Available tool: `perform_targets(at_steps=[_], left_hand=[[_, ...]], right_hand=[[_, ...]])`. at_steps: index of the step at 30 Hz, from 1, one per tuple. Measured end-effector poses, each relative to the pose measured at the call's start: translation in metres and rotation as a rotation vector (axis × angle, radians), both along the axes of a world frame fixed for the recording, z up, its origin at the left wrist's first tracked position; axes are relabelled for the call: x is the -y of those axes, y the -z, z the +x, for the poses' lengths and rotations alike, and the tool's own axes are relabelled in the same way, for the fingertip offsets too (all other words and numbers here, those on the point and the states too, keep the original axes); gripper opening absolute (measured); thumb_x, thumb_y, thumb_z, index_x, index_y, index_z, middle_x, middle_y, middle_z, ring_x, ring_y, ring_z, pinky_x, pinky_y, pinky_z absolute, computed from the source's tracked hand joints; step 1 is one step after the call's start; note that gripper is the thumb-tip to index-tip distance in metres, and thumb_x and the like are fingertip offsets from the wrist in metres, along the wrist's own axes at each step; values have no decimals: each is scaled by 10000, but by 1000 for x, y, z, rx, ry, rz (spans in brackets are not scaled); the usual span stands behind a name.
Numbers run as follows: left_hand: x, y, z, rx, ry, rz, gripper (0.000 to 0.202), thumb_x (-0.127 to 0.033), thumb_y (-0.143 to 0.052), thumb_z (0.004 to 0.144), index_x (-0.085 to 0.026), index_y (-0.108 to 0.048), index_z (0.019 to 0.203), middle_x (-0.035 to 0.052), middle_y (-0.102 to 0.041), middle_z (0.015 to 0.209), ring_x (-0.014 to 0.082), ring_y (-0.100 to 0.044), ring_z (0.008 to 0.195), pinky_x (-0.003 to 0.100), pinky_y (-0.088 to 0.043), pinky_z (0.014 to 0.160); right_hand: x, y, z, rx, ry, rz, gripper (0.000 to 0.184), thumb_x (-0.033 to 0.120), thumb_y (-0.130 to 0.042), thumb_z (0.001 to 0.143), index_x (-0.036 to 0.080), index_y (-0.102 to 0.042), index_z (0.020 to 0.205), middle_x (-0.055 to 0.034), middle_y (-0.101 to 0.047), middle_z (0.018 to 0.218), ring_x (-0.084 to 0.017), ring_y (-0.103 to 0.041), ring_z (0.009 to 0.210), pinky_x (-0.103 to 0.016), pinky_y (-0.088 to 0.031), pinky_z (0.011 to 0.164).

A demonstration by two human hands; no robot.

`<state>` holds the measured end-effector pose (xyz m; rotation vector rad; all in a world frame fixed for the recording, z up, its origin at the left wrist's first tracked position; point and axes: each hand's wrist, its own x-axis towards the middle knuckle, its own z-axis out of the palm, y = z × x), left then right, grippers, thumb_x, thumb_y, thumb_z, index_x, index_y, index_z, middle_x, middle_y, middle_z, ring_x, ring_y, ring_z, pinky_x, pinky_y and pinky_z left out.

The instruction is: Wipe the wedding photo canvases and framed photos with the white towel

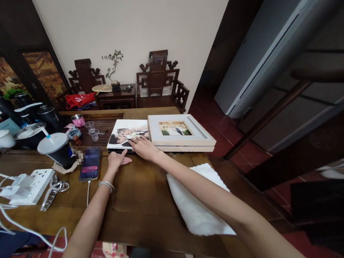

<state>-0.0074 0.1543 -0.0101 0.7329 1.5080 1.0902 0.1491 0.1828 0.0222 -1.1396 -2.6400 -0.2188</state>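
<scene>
My right hand (143,147) lies with its fingers spread on the front right part of a photo album (132,129) with a portrait on its white cover. At the front left corner of the album is my left hand (118,160), low on the table, fingers stretched out and pointing right. It seems to touch the album's dark lower edge, but I cannot tell for certain. Immediately right of the album lies a pale, thick photo frame (181,132), apparently stacked in two layers. Beneath my right forearm a white paper towel (194,208) is spread on the table.
Left on the wooden table (136,201) are a charging phone (92,165), a lidded drink cup (57,150), a power strip (33,187) with loose cables, and small clear cups (94,134). Two carved chairs (157,75) stand behind. A wooden chair rail (268,115) slants at right.
</scene>
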Motion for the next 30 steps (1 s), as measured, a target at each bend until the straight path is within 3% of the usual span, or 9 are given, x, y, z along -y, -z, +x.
perform_targets(at_steps=[3, 8, 12, 15, 19, 22, 24, 26, 30], left_hand=[[2, -3, -1, 37, 47, 19, 206, -188, -719, 792, 11, -668, 807, 222, -733, 737, 232, -739, 770, 248, -580, 774], [-1, -7, -2, 36, 72, 30, 138, -118, -665, 834, 19, -648, 835, 222, -735, 823, 182, -734, 782, 208, -571, 811], [-1, -7, 2, -73, 85, 29, 144, -143, -636, 855, -9, -649, 802, 193, -733, 783, 155, -728, 733, 180, -573, 755], [5, -12, 5, -216, 129, 24, 244, -242, -615, 870, -46, -648, 727, 162, -719, 674, 149, -707, 619, 192, -568, 636], [2, -31, 26, -457, 238, 64, 354, -375, -565, 865, -91, -641, 668, 112, -687, 565, 162, -662, 528, 243, -527, 558], [-21, -52, 60, -634, 262, 168, 332, -449, -596, 806, -125, -668, 785, 124, -742, 813, 219, -698, 804, 288, -520, 723], [-41, -63, 89, -775, 250, 204, 391, -475, -647, 748, -121, -672, 911, 172, -718, 1015, 297, -648, 1021, 350, -488, 830], [-57, -68, 116, -1160, 357, 133, 480, -512, -631, 746, -99, -665, 989, 214, -685, 1089, 351, -630, 1062, 399, -479, 849], [-67, -68, 144, -1265, 382, 176, 380, -351, -583, 813, -53, -655, 1038, 266, -633, 1164, 383, -578, 1149, 443, -446, 923]], right_hand=[[3, -20, 31, -120, 97, -14, 291, 239, -421, 951, 170, -594, 1174, -101, -699, 1004, -205, -620, 933, -286, -419, 831], [0, -40, 128, -343, 471, 35, 368, 239, -281, 954, 119, -622, 1023, -99, -670, 802, -208, -605, 730, -285, -405, 689], [-2, -24, 200, -442, 716, 28, 304, 243, -392, 878, 113, -632, 1012, -143, -651, 929, -259, -586, 890, -325, -414, 759], [-4, -4, 233, -480, 838, -55, 333, 294, -466, 850, 106, -626, 1074, -170, -635, 1048, -280, -566, 1006, -340, -425, 811], [-15, 12, 251, -490, 933, -257, 372, 395, -521, 866, 94, -656, 1038, -175, -665, 1038, -282, -610, 976, -332, -449, 808], [-28, 14, 253, -484, 964, -400, 380, 447, -566, 870, 93, -680, 951, -158, -681, 975, -277, -631, 941, -338, -481, 798], [-35, 14, 250, -484, 987, -450, 365, 429, -570, 893, 100, -650, 1029, -135, -656, 1047, -252, -626, 957, -372, -506, 817], [-39, 13, 247, -490, 1004, -462, 343, 381, -574, 911, 138, -590, 1152, -106, -608, 1156, -227, -611, 991, -412, -521, 837], [-35, 9, 242, -524, 998, -415, 349, 346, -577, 915, 154, -556, 1206, -102, -577, 1209, -224, -600, 1018, -424, -524, 848]])
